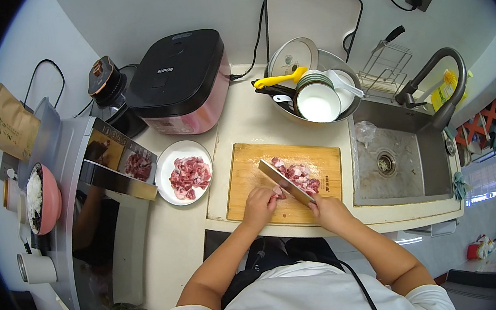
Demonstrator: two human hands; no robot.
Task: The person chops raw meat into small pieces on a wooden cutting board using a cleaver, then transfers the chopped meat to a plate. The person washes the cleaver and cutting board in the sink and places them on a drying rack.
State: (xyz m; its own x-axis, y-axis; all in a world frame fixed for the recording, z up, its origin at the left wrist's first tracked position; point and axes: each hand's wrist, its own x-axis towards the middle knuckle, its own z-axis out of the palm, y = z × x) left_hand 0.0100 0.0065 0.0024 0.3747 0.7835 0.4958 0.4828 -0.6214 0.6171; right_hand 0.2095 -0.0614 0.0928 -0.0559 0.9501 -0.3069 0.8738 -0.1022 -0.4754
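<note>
My right hand is closed around the handle of a broad-bladed kitchen cleaver, whose blade slants across the wooden cutting board. My left hand lies on the board left of the blade, its fingertips on a small piece of raw meat. Right of the blade is a pile of cut raw meat, partly hidden by it. More sliced meat lies on a white plate to the left of the board.
Behind the board stands a metal basin of bowls and utensils, with a steel sink and dark faucet at right. A black-lidded rice cooker is back left. Far left, a countertop oven carries a pink bowl of rice.
</note>
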